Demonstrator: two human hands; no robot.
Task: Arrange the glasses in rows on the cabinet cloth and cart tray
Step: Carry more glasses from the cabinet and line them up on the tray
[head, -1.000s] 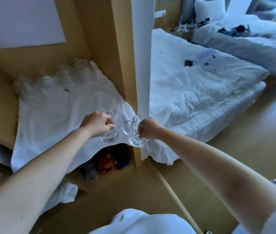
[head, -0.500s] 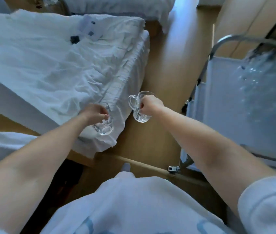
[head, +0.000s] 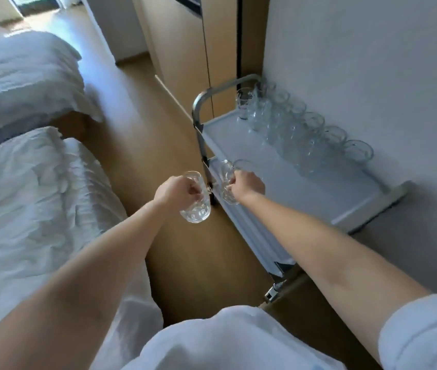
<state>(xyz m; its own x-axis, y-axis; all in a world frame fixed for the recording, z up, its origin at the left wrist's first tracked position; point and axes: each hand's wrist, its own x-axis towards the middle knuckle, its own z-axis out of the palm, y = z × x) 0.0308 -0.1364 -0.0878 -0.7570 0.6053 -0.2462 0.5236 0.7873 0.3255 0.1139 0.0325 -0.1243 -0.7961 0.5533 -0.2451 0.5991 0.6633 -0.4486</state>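
Observation:
My left hand (head: 177,192) grips a clear glass mug (head: 197,209) over the wooden floor, just left of the cart. My right hand (head: 246,184) grips a second glass mug (head: 228,182) by its handle at the near left edge of the cart tray (head: 319,193). The tray is pale and flat, with several clear glasses (head: 297,132) standing in rows along its far side by the wall. The cabinet cloth is out of view.
The cart's metal handle (head: 212,94) rises at the tray's far end. A white wall (head: 372,62) runs behind the cart. Two beds with white bedding (head: 33,188) lie to the left. Wooden floor (head: 145,134) runs between the beds and the cart.
The view has swung from the cabinet cloth past the bed to the cart. Both hands have carried their mugs along and now reach the tray's near left edge.

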